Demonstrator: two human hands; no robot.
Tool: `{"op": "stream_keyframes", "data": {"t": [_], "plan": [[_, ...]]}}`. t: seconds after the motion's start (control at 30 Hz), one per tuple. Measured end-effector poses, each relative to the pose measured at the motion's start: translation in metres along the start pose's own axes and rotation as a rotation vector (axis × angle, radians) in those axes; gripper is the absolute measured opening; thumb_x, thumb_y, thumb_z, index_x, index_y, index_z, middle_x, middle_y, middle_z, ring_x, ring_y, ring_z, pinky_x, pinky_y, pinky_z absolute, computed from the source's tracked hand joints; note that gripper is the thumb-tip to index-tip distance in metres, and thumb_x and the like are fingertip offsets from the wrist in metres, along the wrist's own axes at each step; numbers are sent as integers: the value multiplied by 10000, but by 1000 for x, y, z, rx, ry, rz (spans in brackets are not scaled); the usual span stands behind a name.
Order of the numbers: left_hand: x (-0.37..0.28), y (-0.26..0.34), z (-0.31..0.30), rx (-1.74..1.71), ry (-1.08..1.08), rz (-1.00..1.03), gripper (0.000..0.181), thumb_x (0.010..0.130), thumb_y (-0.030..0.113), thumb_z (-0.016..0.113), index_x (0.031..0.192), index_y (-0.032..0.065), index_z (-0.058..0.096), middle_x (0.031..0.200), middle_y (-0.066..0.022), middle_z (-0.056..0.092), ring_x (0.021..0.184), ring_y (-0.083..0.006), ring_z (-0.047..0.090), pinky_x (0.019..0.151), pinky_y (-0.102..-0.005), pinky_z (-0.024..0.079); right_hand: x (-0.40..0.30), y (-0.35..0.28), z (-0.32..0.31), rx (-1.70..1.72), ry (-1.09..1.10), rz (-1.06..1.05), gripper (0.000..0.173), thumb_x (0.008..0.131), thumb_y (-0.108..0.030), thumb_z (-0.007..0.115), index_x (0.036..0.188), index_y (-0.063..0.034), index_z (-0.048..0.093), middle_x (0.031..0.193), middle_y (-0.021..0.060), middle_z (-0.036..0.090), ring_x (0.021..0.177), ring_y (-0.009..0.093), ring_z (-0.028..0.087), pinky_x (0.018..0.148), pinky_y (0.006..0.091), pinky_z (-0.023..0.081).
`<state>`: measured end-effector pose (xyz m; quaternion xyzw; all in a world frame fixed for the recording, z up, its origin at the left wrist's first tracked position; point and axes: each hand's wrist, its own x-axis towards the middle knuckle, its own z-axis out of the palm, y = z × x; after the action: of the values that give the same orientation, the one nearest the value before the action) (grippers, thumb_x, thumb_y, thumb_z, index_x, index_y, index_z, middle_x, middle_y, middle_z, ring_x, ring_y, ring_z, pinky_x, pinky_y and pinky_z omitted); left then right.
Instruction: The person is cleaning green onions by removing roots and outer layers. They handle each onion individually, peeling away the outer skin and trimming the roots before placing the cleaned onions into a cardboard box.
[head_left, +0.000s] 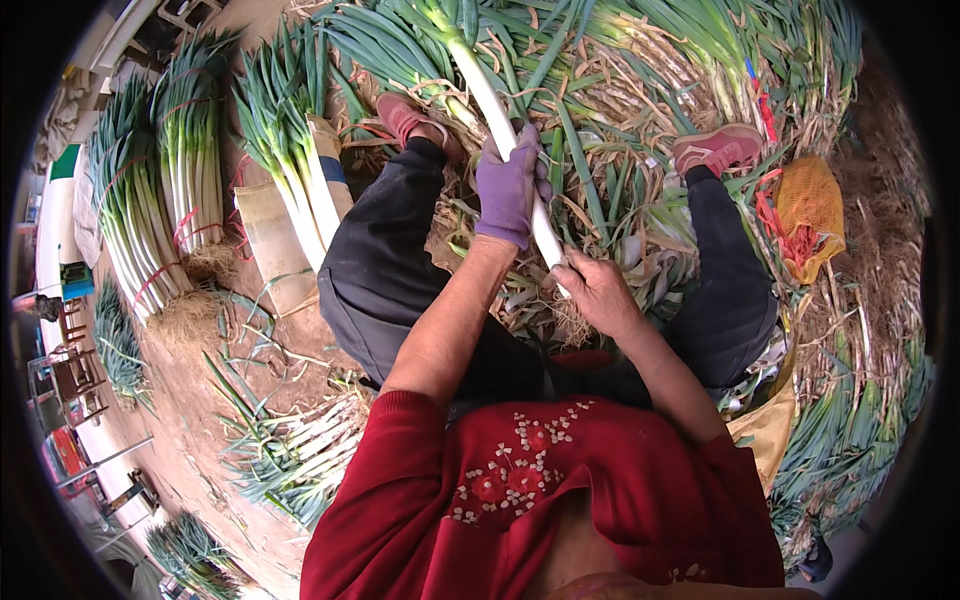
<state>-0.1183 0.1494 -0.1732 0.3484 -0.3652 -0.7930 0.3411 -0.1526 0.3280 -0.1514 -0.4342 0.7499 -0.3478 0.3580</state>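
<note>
A long leek-like green onion (487, 94) slants between my knees, its green leaves away from me and its roots near my lap. My left hand (510, 184), in a purple glove, is closed around the white stalk. Lower down, my bare right hand (596, 289) pinches the stalk's white end just above the roots. Beneath both hands lies a heap of peeled leaves and dry skins (637, 217). On a board by my left leg rest several cleaner stalks (300, 187).
Tied bundles of green onions (135, 217) stand at the left. Unpeeled ones (645, 60) are piled ahead, with more (847, 420) at the right. An orange mesh bag (810, 210) with red ties lies by my right foot. A loose pile (315, 450) lies at the lower left.
</note>
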Motion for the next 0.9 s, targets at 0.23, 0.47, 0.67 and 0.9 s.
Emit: {"op": "stream_keyframes", "data": {"t": [0.23,0.47,0.67,0.9], "plan": [[-1,-1,-2,-7,-4,20,195,943,224,591,871,75,488,564,-27,516,364,-148,479,339,-271,412,-3,10,4,-115,129,-229,364,971,-225,514,1112,103,585,683,207,630,601,325,648,563,398,501],[-2,-1,0,-49,22,19,192,933,201,604,997,58,493,573,-19,508,370,-122,465,335,-251,391,-4,21,15,-69,297,-189,200,952,-158,526,1019,15,600,666,194,624,594,356,645,529,416,499],[-4,7,-1,-31,56,49,170,935,196,597,928,74,479,579,-20,502,370,-140,458,356,-277,414,-6,49,2,-270,377,-165,100,887,-132,608,889,-32,609,668,170,626,593,343,636,534,409,501],[5,3,-9,-18,48,78,160,937,188,595,936,71,487,577,-19,502,377,-137,464,355,-270,411,-8,51,-18,167,186,51,156,826,-152,730,904,-23,691,772,60,706,682,139,662,618,289,520]]}}
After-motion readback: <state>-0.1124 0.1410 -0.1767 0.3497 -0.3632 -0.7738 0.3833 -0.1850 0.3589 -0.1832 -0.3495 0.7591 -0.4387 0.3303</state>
